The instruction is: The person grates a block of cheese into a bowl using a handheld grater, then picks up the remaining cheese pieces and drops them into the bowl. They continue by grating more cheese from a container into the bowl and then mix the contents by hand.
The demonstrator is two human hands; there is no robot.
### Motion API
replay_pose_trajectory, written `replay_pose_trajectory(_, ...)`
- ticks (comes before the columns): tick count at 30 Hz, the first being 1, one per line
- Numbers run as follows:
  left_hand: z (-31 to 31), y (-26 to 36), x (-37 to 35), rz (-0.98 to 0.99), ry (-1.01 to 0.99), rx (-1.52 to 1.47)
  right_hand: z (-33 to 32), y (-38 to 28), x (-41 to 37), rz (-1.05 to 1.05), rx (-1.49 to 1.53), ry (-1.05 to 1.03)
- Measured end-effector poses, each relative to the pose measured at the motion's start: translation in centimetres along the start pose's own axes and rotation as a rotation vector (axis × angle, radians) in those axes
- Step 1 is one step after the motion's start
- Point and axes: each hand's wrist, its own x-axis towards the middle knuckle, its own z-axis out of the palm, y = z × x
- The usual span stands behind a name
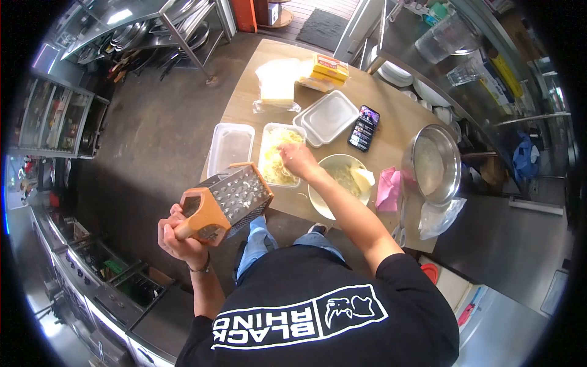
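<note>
The box grater (244, 197) is gripped by its handle in the left hand's (184, 240) fingers; the right hand's (297, 161) are curled at the grated cheese (278, 174), grasp undetermined.

"BLACK RHINO" on black shirt (342, 263)

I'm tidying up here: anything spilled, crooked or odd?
Slightly untidy: a stray pale shred seems to lie on the table, outside the container. Two lids overlap askew, and a phone lies near the bowl, an odd place around food. No obvious damage.
</note>
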Motion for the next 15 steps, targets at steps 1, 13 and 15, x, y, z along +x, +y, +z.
replay_pose_trajectory(1,0.6,0.3,-0.1,0.046,0.109,0.105,-1.3,-0.3,0.0,0.011,0.067,0.055)
replay_pose_trajectory(13,0.3,-1.5,-0.1,0.274,-0.198,0.161,-10.5,3.3,-15.5,0.376,0.165,0.428)
replay_pose_trajectory(15,1.1,-1.3,0.2,0.312,-0.22,0.127,-8.3,4.4,-17.7,0.463,0.176,0.448)
